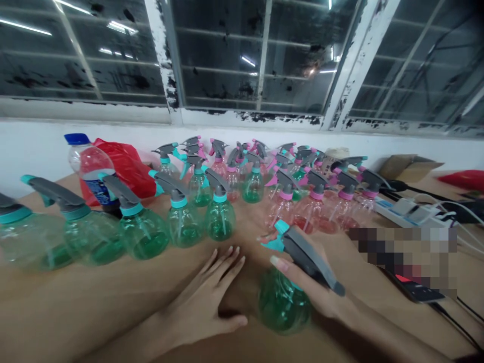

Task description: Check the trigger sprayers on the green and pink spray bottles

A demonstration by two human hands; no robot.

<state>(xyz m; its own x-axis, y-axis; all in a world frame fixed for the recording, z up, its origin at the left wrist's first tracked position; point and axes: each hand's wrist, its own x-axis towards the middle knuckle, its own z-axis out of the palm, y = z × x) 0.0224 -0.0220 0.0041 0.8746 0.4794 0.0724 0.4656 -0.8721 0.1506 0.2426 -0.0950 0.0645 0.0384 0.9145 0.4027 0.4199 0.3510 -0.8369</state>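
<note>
My right hand is wrapped round the neck of a green spray bottle, just under its grey trigger head with turquoise trigger and nozzle. The bottle is roughly upright, close to me on the brown table. Just left of it, my left hand is open, palm down with fingers stretched forward, low over or on the table; I cannot tell which. Beyond its fingertips stands another green spray bottle, the right end of a row of similar ones. A pink spray bottle is ahead of my right hand.
More green and pink spray bottles crowd the back by the wall. At left stand a blue-capped drink bottle and a red plastic bag. To the right lie a white power strip, a phone with cables, and an open cardboard box.
</note>
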